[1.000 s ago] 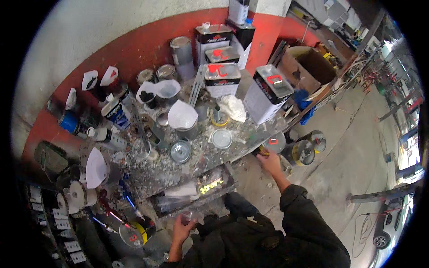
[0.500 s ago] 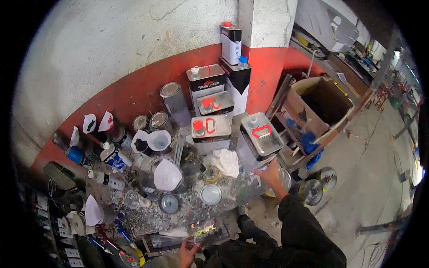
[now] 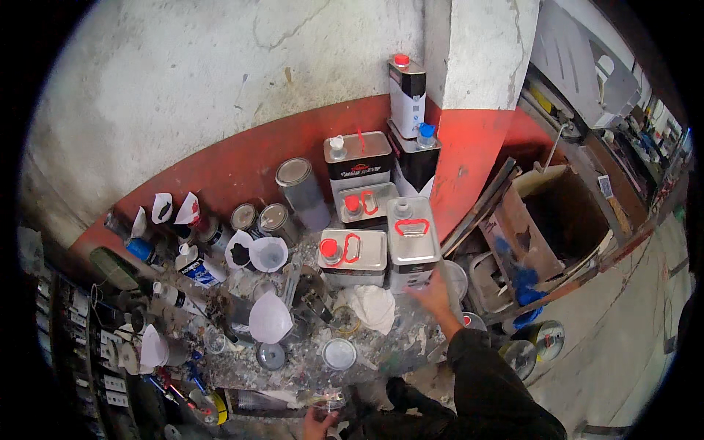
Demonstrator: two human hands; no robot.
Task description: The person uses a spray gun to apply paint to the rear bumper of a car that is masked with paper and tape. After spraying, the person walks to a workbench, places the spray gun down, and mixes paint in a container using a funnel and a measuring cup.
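Note:
My right hand is closed on the lower front corner of a rectangular metal can with a red handle. Its thumb lies across the front, and the other fingers are partly hidden. No red cap shows on this can's spout. Directly left of it stands a shorter metal can with a red cap and red handle. A crumpled white cloth lies just in front. Low in the view, my left hand is closed around a clear, cup-like thing, whose shape is partly lost against the clutter.
More rectangular cans stand against the wall. Round tins, paper strainers and a round lid crowd the stained bench. Right of the bench is a cardboard box; several tins sit on the floor.
The can in my right hand has moved left, up against the other cans, and now stands straighter. The head view has shifted. My left hand stays low with the clear thing.

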